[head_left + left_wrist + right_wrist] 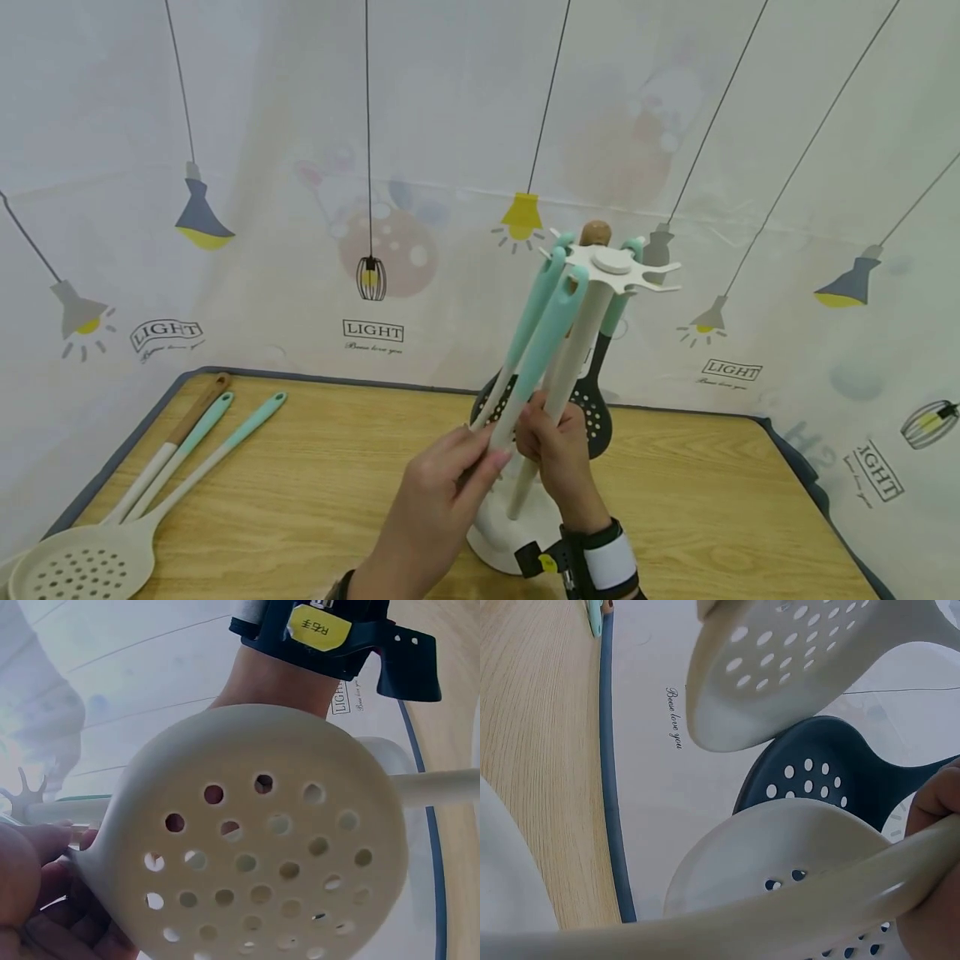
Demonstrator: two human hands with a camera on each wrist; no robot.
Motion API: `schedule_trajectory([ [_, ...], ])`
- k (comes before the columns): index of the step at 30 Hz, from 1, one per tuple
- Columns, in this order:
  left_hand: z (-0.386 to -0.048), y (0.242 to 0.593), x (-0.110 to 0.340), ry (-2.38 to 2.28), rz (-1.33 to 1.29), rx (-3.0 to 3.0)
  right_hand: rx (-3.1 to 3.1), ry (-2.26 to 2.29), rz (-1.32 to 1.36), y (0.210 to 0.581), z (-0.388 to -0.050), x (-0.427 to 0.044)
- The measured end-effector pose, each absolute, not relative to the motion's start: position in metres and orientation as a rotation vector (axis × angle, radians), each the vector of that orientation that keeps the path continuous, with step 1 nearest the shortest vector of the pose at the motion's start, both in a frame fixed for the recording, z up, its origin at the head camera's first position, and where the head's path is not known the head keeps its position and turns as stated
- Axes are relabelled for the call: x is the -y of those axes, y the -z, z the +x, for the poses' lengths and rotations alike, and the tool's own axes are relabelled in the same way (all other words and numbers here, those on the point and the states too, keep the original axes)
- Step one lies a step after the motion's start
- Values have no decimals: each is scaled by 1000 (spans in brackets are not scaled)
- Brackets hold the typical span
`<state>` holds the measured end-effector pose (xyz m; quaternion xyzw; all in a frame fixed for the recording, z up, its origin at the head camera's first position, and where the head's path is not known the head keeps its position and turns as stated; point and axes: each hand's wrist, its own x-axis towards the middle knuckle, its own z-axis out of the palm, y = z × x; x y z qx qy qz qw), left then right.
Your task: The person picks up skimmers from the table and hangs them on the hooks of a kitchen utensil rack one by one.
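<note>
My left hand (pixel 442 487) pinches a cream skimmer by its shaft, just below the mint handle (pixel 546 350). The tip of that handle is at a hook of the white rotating utensil stand (pixel 611 262); whether it hangs there I cannot tell. The round perforated skimmer head (pixel 262 847) fills much of the left wrist view. My right hand (pixel 558 437) grips the stand's pole (pixel 581 354), which leans. Behind it hang a dark slotted spoon (pixel 592 412), another mint-handled utensil (pixel 521 325) and one with a wooden end (pixel 596 232). A pale perforated head (pixel 772 840) shows near the pole.
On the wooden table (pixel 337 467), at the left, lie a cream perforated turner (pixel 82 562), a wooden-handled utensil (pixel 198 408) and another mint-handled one (pixel 197 437). The stand's round white base (pixel 495 542) is on the table. A printed curtain (pixel 450 125) closes off the back.
</note>
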<state>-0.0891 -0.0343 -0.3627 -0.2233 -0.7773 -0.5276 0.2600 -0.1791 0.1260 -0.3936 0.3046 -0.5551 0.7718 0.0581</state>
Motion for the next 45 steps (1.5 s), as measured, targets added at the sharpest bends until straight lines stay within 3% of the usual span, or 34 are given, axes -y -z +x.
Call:
schedule_trajectory([
  [23, -78, 368, 36, 1384, -426, 2242, 1664, -2310, 968, 394, -181, -126],
  [45, -71, 376, 61, 1164, -456, 2132, 1707, -2332, 903, 394, -178, -127],
])
